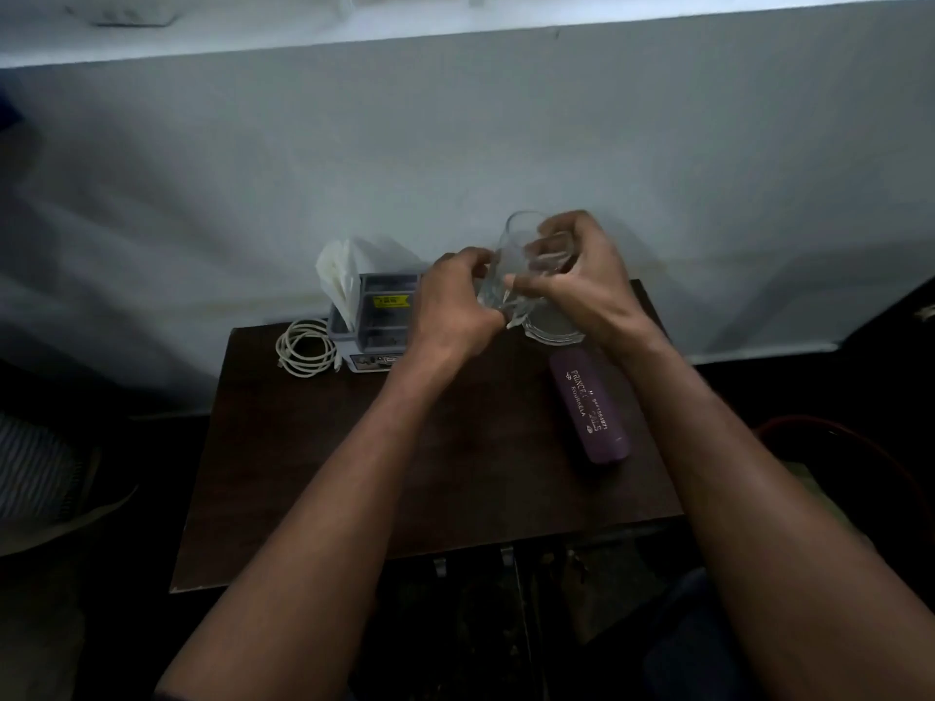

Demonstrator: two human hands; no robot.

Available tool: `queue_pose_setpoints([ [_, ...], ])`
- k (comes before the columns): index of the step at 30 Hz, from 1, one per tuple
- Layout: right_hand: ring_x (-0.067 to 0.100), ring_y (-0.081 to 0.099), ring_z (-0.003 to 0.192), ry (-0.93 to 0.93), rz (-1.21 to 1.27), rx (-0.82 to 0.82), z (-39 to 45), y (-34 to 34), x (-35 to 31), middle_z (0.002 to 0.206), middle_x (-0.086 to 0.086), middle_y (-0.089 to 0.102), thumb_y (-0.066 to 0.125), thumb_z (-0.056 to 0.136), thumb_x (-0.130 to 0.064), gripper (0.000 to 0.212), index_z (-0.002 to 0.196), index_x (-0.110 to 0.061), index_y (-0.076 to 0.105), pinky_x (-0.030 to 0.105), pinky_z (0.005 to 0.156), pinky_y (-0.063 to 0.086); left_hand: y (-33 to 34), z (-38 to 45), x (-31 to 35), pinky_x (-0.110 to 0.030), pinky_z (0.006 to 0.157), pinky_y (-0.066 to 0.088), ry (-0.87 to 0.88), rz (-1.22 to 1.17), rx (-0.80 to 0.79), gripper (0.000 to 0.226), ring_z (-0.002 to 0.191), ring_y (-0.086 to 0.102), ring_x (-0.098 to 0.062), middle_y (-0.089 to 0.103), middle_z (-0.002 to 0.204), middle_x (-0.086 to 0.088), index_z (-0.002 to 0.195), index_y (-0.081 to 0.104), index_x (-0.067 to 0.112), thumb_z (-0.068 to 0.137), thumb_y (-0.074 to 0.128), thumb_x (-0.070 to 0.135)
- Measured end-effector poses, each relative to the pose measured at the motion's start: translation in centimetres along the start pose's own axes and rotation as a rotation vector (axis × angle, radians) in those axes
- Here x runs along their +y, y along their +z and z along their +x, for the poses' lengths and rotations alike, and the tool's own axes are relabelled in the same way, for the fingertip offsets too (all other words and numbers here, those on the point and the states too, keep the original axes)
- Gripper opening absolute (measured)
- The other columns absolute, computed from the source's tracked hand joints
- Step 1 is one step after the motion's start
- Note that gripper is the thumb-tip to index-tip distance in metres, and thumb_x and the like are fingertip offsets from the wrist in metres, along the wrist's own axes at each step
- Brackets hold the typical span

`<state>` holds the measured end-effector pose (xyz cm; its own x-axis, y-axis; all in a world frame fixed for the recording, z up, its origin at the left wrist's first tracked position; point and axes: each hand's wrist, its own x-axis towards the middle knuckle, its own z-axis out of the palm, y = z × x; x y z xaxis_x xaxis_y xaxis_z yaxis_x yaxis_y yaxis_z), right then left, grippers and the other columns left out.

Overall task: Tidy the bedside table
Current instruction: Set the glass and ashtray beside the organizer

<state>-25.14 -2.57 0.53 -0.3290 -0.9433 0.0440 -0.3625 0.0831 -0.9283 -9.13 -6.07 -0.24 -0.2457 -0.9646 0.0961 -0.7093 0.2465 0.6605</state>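
Above the far edge of the dark wooden bedside table (354,473), both hands grip a clear drinking glass (511,255) that is tilted to the left. My left hand (450,306) grips its lower side. My right hand (582,280) wraps over its upper side from the right. Below the glass a round clear glass dish (551,331) rests on the table near the wall. A purple case (592,407) with pale lettering lies on the table's right side, just in front of the dish.
A small grey organiser (374,321) with white paper tissues (339,275) stands at the back left of the table. A coiled white cable (306,349) lies beside it. A pale wall rises directly behind. A dark chair edge (860,447) shows at right.
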Motion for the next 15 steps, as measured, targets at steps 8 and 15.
queue_pose_setpoints([
  [8,0.020,0.072,0.100,0.027,-0.130,0.295,0.6,-2.0,1.1,0.114,0.001,0.070,0.092,0.066,-0.032,0.073,0.126,-0.016,0.055,0.039,0.090,0.061,5.6,-0.2,1.8,-0.039,0.109,0.053,-0.251,-0.363,-0.196,0.107,0.131,0.063,-0.024,0.062,0.147,-0.009,0.163,0.032,0.011,0.075,0.093,0.019],
  [15,0.026,0.074,0.097,0.076,-0.179,0.238,0.5,-2.5,3.4,0.112,0.003,0.071,0.089,0.061,-0.036,0.077,0.126,-0.016,0.054,0.045,0.088,0.061,9.0,0.3,1.7,-0.042,0.115,0.050,-0.310,-0.367,-0.187,0.112,0.138,0.060,-0.026,0.063,0.151,-0.008,0.164,0.033,0.015,0.067,0.088,0.024],
])
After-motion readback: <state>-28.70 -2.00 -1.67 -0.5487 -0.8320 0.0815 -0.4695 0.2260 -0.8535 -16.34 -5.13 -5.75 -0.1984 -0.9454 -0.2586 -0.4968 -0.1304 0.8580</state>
